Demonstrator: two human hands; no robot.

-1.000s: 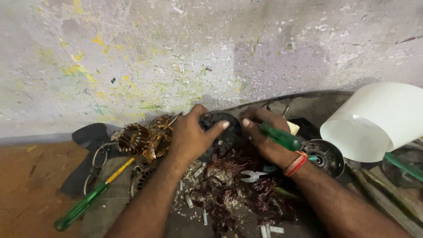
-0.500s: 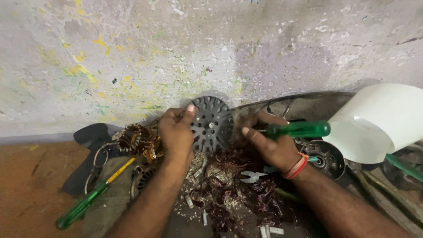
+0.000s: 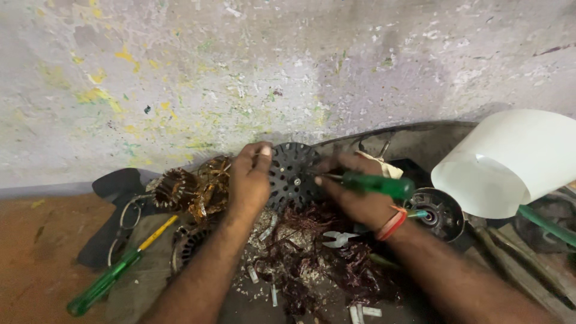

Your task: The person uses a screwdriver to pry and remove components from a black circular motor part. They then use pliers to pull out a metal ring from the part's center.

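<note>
Between both hands (image 3: 251,180) (image 3: 359,195), black perforated disc (image 3: 292,175)

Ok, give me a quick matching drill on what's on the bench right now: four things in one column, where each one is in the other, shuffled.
Things:
1. black perforated disc
2. green-handled screwdriver
3. second green screwdriver
4. white plastic container

Places:
A. lying loose at the lower left, beside the dark cloth
B. held on edge by the left hand
C. tipped on its side at the far right
D. gripped in the right hand, tip toward the disc

Pairs: 1-B, 2-D, 3-A, 4-C
</note>
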